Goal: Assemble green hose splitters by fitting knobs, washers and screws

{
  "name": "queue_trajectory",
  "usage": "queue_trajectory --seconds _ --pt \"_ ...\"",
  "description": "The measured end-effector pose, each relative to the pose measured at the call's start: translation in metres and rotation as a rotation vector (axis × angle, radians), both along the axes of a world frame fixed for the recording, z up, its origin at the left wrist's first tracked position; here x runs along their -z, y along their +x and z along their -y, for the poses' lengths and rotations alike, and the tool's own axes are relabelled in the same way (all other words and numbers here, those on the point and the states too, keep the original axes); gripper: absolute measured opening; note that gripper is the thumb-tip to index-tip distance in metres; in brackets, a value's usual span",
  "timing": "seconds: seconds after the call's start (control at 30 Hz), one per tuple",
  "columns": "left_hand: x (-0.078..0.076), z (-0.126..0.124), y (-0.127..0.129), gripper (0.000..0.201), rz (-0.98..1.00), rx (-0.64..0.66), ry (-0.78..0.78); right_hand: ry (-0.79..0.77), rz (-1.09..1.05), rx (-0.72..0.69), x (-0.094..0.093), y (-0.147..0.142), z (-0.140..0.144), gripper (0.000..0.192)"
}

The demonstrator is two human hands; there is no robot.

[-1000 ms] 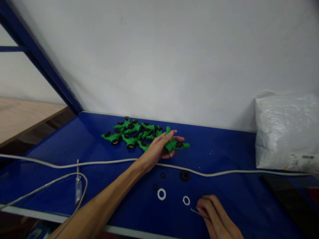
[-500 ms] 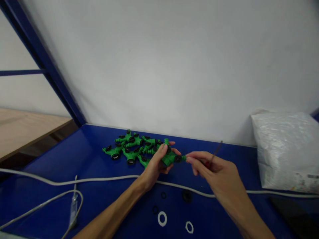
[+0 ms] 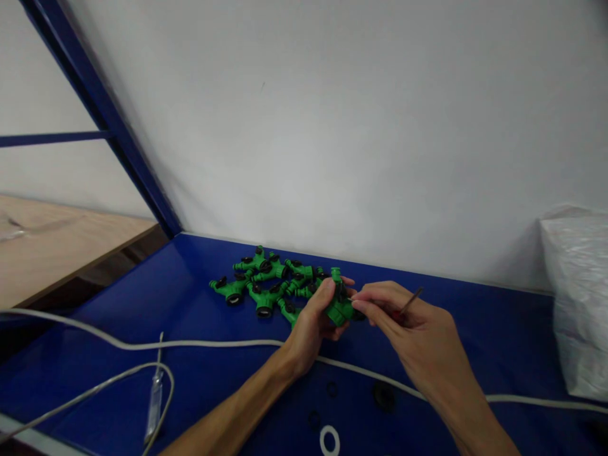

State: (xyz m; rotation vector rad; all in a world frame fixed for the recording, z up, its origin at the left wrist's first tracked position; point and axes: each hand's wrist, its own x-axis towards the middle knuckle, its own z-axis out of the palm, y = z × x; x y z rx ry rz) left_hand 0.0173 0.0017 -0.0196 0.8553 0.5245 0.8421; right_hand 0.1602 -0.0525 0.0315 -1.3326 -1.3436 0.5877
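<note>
My left hand (image 3: 313, 323) grips a green plastic hose splitter (image 3: 341, 305) with black knobs, lifted just above the blue table (image 3: 190, 304). My right hand (image 3: 408, 326) pinches a thin metal pick (image 3: 411, 300) and its fingertips touch the splitter's right end. A pile of several more green splitters (image 3: 266, 285) lies just behind and left of my left hand. Small black rings (image 3: 331, 389) and a black cap (image 3: 382, 395) lie on the table under my wrists. A white ring (image 3: 329, 439) shows at the bottom edge.
A grey cable (image 3: 190, 345) runs across the table from left to right, with a second looped cable and a clear connector (image 3: 154, 399) at the front left. A white plastic bag (image 3: 577, 304) stands at the right. A wooden bench (image 3: 57, 240) lies left.
My right hand rose from the front of the table with the pick and met the splitter. My left hand lifted the splitter off the pile's edge and closed around it.
</note>
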Motion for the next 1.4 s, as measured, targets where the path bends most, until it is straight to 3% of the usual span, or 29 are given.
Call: queue_trajectory --seconds 0.67,1.07,1.4 --pt "0.001 0.004 0.003 0.042 -0.29 -0.119 0.251 0.224 0.356 0.127 0.004 -0.011 0.007 0.013" --pt "-0.003 0.012 0.006 0.035 -0.303 -0.223 0.338 0.195 0.432 0.149 0.003 -0.014 0.016 0.012" --pt "-0.005 0.012 0.003 0.031 -0.352 -0.2 0.475 0.168 0.369 0.181 0.0 -0.016 0.018 0.014"
